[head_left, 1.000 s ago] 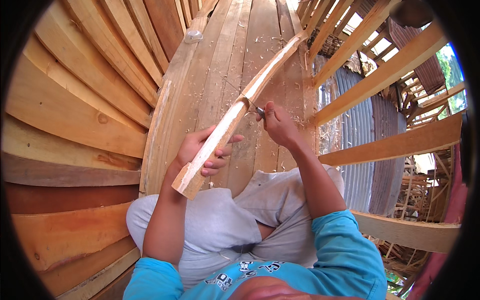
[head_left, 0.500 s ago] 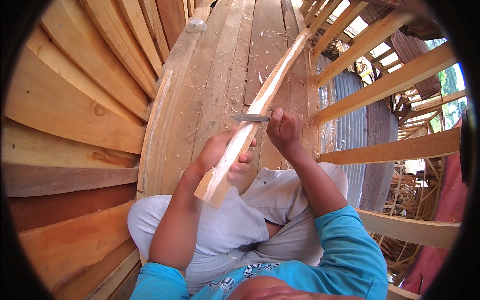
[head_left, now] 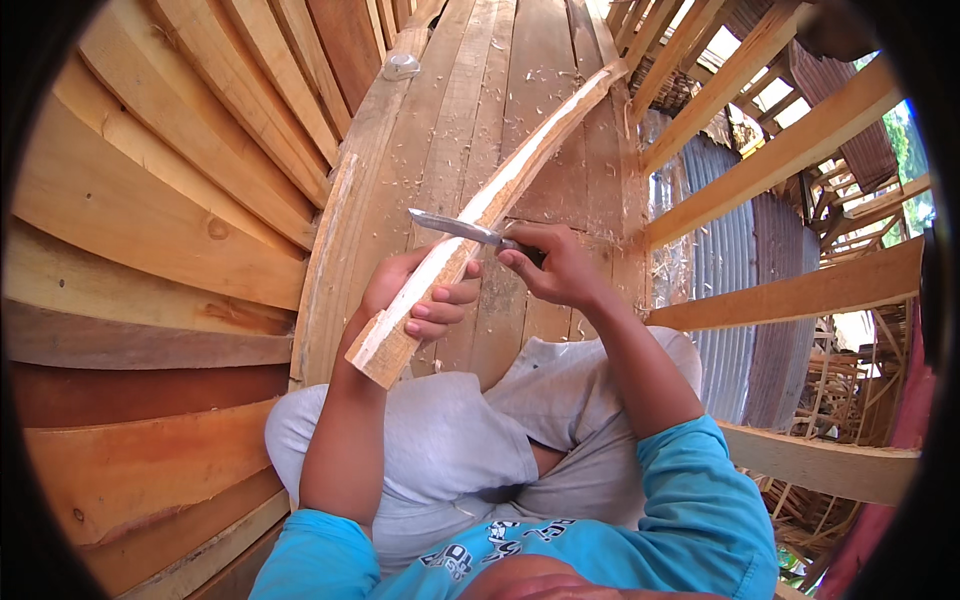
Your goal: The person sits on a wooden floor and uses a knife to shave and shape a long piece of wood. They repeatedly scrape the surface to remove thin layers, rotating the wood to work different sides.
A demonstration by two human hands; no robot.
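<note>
A long, slightly curved wooden stick (head_left: 500, 190) slants from above my lap to the far right, its upper face pale and freshly cut, its near end thicker and squared. My left hand (head_left: 440, 300) is wrapped around it from below near that thick end, fingers curled over the right side. A knife (head_left: 455, 227) lies across the pale face just beyond my left hand, its blade pointing left. My right hand (head_left: 550, 265) is closed around the knife's dark handle, to the right of the stick.
Thin curled shavings lie scattered over the plank floor (head_left: 470, 120). Overlapping boards (head_left: 150, 220) form a wall close on my left. Spaced wooden rails (head_left: 780, 290) run along the right, with corrugated metal sheets (head_left: 725, 270) beyond. A small clear container (head_left: 401, 66) sits at the far left.
The stick's near end has swung left with my left hand. My right hand has shifted slightly left and down, and the knife now reaches farther left across the stick.
</note>
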